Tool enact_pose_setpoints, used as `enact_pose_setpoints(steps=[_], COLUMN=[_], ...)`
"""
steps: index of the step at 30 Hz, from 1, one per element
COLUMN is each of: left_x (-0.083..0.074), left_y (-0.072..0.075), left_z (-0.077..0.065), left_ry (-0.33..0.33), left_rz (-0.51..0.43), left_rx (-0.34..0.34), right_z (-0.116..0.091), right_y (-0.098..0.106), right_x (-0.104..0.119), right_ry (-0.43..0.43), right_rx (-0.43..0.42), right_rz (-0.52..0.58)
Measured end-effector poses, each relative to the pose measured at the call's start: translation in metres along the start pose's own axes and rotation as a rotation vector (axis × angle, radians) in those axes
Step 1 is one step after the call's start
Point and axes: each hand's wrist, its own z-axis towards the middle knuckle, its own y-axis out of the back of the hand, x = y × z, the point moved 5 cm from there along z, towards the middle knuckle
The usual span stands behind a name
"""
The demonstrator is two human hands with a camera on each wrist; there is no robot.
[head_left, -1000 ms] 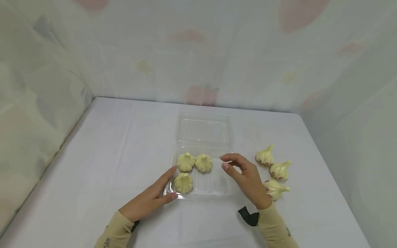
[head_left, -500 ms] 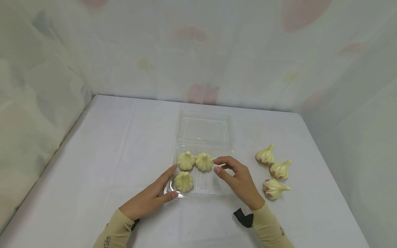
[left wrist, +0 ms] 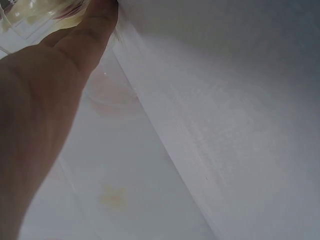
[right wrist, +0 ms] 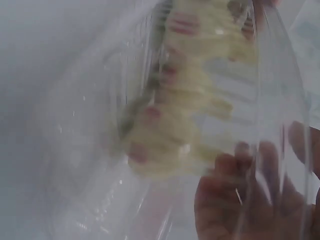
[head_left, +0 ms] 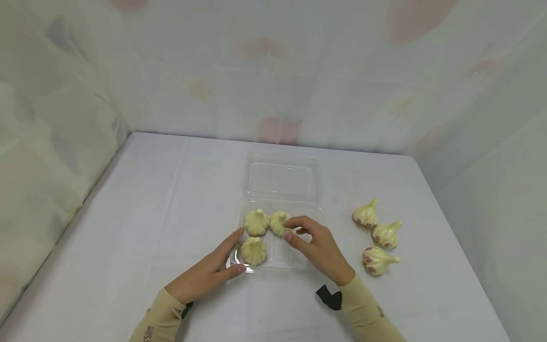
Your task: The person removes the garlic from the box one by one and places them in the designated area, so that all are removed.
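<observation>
A clear plastic clamshell box [head_left: 290, 261] lies with its lid [head_left: 282, 179] folded back. In its left part sit three garlic bulbs, stems up: one at the back left [head_left: 257, 222], one beside it [head_left: 277, 221] and one at the front left [head_left: 254, 251]. My left hand [head_left: 205, 278] rests against the box's left side, thumb and forefinger spread about the front corner. My right hand [head_left: 320, 247] hovers over the box, fingers bent and thumb apart, its fingertips at the right side of the second bulb. Through the blurred plastic, the right wrist view shows bulbs [right wrist: 165, 145] near the fingers.
Three more garlic bulbs lie on the white table to the right: the back one [head_left: 365, 214], the middle one [head_left: 386, 234] and the front one [head_left: 378, 261]. Patterned cloth walls [head_left: 273, 85] close in the table at the back and sides.
My right hand has moved left across the box, from its right side to the second bulb. My left hand and the garlic bulbs have stayed in place.
</observation>
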Motion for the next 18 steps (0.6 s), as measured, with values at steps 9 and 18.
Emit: enact_pose_setpoints(steps=[9, 18], left_x=[0.000, 0.003], left_y=[0.000, -0.003], left_z=[0.001, 0.001], left_ry=[0.002, 0.025], left_rz=[-0.030, -0.034], left_rx=[0.004, 0.018], right_z=[0.004, 0.009], right_y=[-0.029, -0.049], right_x=[0.006, 0.005], right_ry=[-0.004, -0.013], right_rx=[0.126, 0.206], right_rz=[0.024, -0.018])
